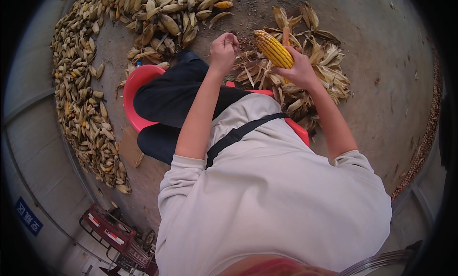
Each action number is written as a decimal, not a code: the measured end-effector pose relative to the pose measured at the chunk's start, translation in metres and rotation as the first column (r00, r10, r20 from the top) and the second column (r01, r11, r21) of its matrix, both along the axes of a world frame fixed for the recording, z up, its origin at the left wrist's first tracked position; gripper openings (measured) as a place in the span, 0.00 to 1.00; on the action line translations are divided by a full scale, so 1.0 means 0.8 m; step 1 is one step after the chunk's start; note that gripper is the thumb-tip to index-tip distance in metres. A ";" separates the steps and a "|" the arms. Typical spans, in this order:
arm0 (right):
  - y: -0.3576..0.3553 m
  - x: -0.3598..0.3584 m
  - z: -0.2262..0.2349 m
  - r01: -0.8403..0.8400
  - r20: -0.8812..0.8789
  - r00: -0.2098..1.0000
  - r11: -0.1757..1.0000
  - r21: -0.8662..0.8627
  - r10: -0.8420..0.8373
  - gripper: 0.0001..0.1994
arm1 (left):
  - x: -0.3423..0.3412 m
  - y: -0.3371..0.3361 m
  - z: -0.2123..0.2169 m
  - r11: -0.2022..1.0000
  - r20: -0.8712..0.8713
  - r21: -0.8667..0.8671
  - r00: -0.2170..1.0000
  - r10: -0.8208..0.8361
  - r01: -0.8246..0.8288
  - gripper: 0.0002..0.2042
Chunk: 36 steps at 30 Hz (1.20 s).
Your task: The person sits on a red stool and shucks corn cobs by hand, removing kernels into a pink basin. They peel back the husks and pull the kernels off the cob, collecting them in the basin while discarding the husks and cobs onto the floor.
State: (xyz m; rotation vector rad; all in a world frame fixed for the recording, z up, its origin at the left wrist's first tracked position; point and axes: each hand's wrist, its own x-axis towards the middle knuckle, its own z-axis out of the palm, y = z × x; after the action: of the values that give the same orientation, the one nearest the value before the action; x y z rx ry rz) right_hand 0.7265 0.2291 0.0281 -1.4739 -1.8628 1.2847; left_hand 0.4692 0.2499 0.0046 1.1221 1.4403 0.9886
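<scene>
My right hand is closed around the lower end of a husked ear of yellow corn, which tilts up and to the left. To the left of the ear, and apart from it, my left hand is curled into a fist. Whatever its fingers may hold is hidden. Beneath and beyond the ear lies a heap of dry corn husks. A bare reddish cob pokes up from that heap, just past the ear.
Unhusked corn ears are piled ahead, and more corn stretches along the left wall. A red basin stands by my legs. Part of a red stool shows under me. A cardboard piece and a dark red vehicle are at left.
</scene>
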 end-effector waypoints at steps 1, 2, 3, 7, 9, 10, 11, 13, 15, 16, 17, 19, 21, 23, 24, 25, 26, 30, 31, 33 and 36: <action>0.000 0.000 0.001 0.000 -0.011 1.000 1.000 -0.010 0.000 0.28 | 0.003 -0.001 -0.003 0.995 -0.066 0.104 0.998 0.007 0.000 0.11; 0.000 -0.001 0.001 -0.001 -0.023 1.000 1.000 -0.021 0.000 0.28 | 0.005 -0.003 -0.005 0.993 -0.110 0.117 0.994 0.000 0.013 0.11; 0.000 -0.002 0.001 -0.001 -0.029 1.000 1.000 -0.019 0.001 0.28 | 0.008 -0.008 -0.007 0.991 -0.155 0.131 0.988 -0.006 0.027 0.12; 0.001 0.001 -0.001 -0.021 -0.038 0.999 0.998 -0.053 0.019 0.28 | 0.019 -0.020 0.019 0.957 -0.022 -0.092 0.960 -0.279 0.276 0.19; 0.002 0.001 0.002 -0.043 -0.031 0.999 0.996 -0.073 0.040 0.29 | 0.024 -0.017 0.028 0.919 -0.133 -0.094 0.910 -0.393 0.383 0.21; 0.001 -0.001 0.006 -0.049 -0.023 0.999 0.996 -0.074 0.048 0.29 | 0.026 -0.015 0.029 0.901 -0.242 -0.071 0.869 -0.432 0.428 0.21; 0.001 -0.001 0.008 -0.056 -0.014 0.998 0.996 -0.075 0.055 0.29 | 0.028 -0.015 0.027 0.903 -0.350 -0.029 0.842 -0.411 0.428 0.20; 0.000 -0.001 -0.002 -0.041 0.000 0.999 0.998 -0.049 0.041 0.29 | 0.032 -0.015 0.029 0.899 -0.382 -0.042 0.824 -0.418 0.436 0.18; 0.002 -0.002 -0.009 -0.001 0.011 1.000 1.000 -0.018 0.001 0.30 | 0.040 -0.015 0.033 0.894 -0.422 0.031 0.817 -0.393 0.447 0.17; 0.003 -0.003 -0.011 0.030 0.012 0.999 1.000 0.001 -0.030 0.30 | 0.047 -0.015 0.034 0.886 -0.447 0.111 0.819 -0.361 0.451 0.16; 0.005 -0.004 -0.013 0.061 0.013 0.998 0.998 0.020 -0.061 0.30 | 0.052 -0.015 0.034 0.870 -0.469 0.190 0.821 -0.327 0.455 0.16; 0.008 -0.007 -0.012 0.062 0.007 0.998 0.998 0.028 -0.062 0.31 | 0.059 -0.023 0.027 0.831 -0.499 0.251 0.802 -0.329 0.497 0.15; 0.013 -0.005 -0.008 0.069 0.013 0.998 0.998 -0.001 -0.069 0.31 | 0.061 -0.033 0.020 0.817 -0.503 0.264 0.796 -0.338 0.513 0.13; 0.014 -0.003 -0.001 0.081 0.027 0.996 0.994 -0.072 -0.079 0.31 | 0.057 -0.036 0.022 0.830 -0.511 0.157 0.763 -0.395 0.535 0.10; 0.015 0.001 -0.005 0.081 0.010 0.997 0.995 -0.059 -0.080 0.31 | 0.054 -0.036 0.023 0.833 -0.512 0.103 0.747 -0.424 0.543 0.09; 0.016 0.005 -0.008 0.079 -0.007 0.997 0.996 -0.047 -0.079 0.31 | 0.049 -0.036 0.019 0.845 -0.603 0.125 0.716 -0.352 0.521 0.08; 0.017 0.007 -0.010 0.077 -0.024 0.997 0.996 -0.034 -0.078 0.31 | 0.042 -0.036 0.009 0.853 -0.684 0.149 0.675 -0.276 0.500 0.08; 0.012 0.009 -0.014 0.092 0.009 0.996 0.996 0.007 -0.092 0.29 | 0.034 -0.033 -0.008 0.919 -0.676 0.253 0.734 -0.056 0.303 0.14; 0.011 0.009 -0.014 0.090 0.023 0.996 0.996 0.012 -0.090 0.29 | 0.037 -0.031 -0.002 0.965 -0.491 0.156 0.865 -0.109 0.210 0.16; 0.009 0.008 -0.012 0.083 0.046 0.995 0.996 0.021 -0.084 0.29 | 0.046 -0.026 0.022 0.990 -0.053 -0.104 0.994 -0.098 0.093 0.20; 0.007 0.001 0.001 0.040 0.115 0.992 0.996 0.080 -0.050 0.29 | 0.051 -0.025 0.028 0.985 -0.223 -0.007 0.960 -0.172 0.175 0.21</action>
State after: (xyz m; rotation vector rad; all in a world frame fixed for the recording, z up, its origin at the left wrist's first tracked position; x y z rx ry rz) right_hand 0.7274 0.2345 0.0292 -1.5710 -1.9188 1.1141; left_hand 0.5097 0.2302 0.0266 1.3790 1.4836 0.7681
